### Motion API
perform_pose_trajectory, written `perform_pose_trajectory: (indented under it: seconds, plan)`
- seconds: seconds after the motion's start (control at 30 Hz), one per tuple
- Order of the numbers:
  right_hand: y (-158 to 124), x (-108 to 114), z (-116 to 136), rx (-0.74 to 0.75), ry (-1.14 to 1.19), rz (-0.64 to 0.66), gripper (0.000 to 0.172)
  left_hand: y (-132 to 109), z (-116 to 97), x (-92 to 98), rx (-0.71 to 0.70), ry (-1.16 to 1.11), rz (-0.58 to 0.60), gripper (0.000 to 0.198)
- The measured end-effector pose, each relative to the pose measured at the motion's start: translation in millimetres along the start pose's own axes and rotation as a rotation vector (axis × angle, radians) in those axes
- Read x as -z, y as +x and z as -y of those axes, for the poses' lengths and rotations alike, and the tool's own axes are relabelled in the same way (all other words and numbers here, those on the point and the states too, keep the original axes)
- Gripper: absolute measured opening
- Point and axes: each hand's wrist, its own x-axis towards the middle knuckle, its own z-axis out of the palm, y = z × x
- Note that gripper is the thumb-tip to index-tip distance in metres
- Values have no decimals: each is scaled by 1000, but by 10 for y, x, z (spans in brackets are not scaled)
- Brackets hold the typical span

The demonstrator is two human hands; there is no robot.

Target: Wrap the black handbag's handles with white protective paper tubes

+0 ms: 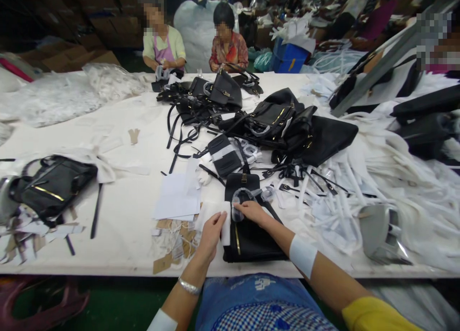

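Trainee: How far is the work progressing?

Instructor: A black, smooth-surfaced bag with a gold zip is lying at lower centre of the frame. Its clear-plastic-wrapped loop handle is already being covered. A white rectangular sheet is being pinched at the bag's left edge by the nearly closed left hand; handling is apparently being left incomplete there. The handle is being touched by the loosely curled right hand.

Trainee: What is being obscured?

Instructor: The bag's right side is being partly covered by the right forearm. Whether the handle is being firmly gripped cannot be told. In the upper-centre pile of black bags, outlines are overlapping; completion cannot be judged.
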Motion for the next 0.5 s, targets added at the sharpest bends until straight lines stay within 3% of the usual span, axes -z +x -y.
perform_pose_trajectory:
  seconds: [0.13,0.3,0.5]
  plan:
    - [-162,-51,-36,29,188,-9,37,-5,-35,-23,58,34,22,48]
    - [-730,-270,-165,71,675,-9,37,-222,-64,-73,103,30,13,50]
    - [-1147,-422,-312,109,740,-17,36,-516,75,-125,70,114,80,49]
